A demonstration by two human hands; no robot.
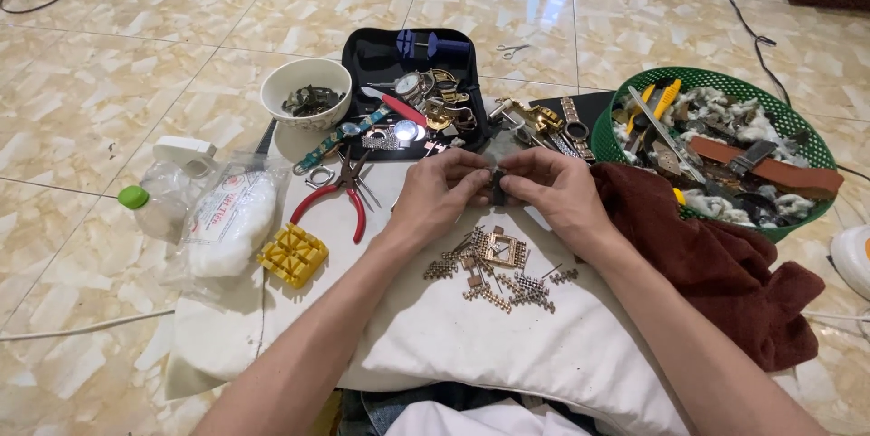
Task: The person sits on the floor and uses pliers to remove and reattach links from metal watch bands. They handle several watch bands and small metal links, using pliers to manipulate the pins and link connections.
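Observation:
My left hand [441,189] and my right hand [553,187] meet over a white cushion [507,345], their fingertips pinching a small dark watch part [496,184] between them. Just below the hands lies a pile of loose metal watch-band links [494,275] with a square gold watch case among them. Red-handled pliers [343,191] lie to the left of my left hand.
A black tray [372,51] of watches and bands sits behind the hands, a white bowl [306,92] to its left. A green basket [725,82] of tools stands at right, beside a dark red cloth [725,264]. A yellow block [293,255] and a plastic bag [227,218] lie at left.

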